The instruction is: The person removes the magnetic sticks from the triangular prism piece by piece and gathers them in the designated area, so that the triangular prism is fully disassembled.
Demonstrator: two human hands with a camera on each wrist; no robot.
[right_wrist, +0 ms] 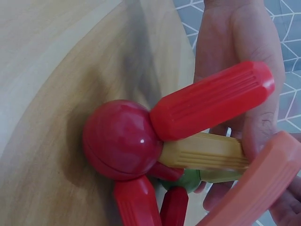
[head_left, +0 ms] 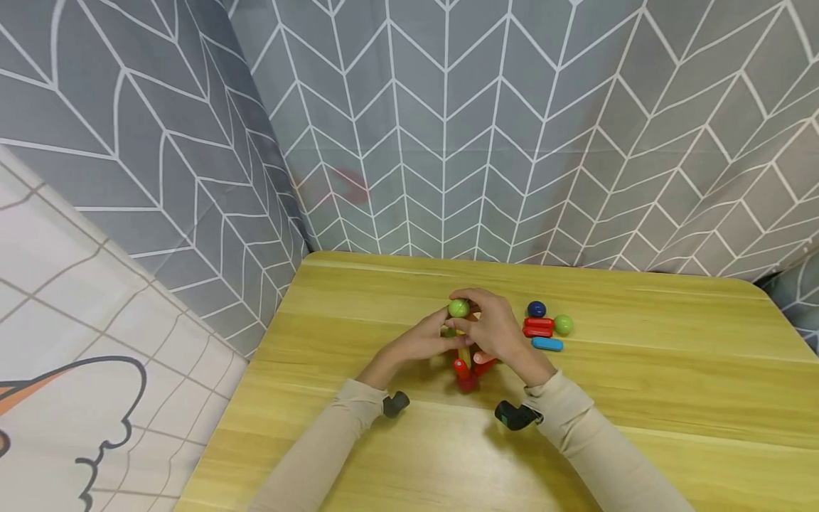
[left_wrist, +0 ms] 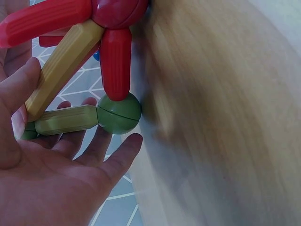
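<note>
Both hands are at a small structure of magnetic rods and balls. My right hand [head_left: 499, 326] pinches a light green ball [head_left: 458, 308] at its top between thumb and finger. From the other side my left hand [head_left: 427, 338] holds the yellow rod [right_wrist: 207, 151], thumb against it, its other fingers spread behind an olive-green rod [left_wrist: 66, 120]. That rod joins a darker green ball [left_wrist: 120, 113] low down. A red ball [right_wrist: 122, 139] sits close over the table, with several red rods [right_wrist: 211, 101] and the yellow rod fanning from it. A salmon rod [right_wrist: 263, 179] sticks out on the near side.
Right of the hands lie loose pieces: a dark blue ball [head_left: 536, 308], two red rods [head_left: 538, 331], another light green ball [head_left: 564, 325] and a blue rod [head_left: 547, 344]. The wooden table [head_left: 672, 370] meets a patterned grey curtain [head_left: 473, 142] at the back.
</note>
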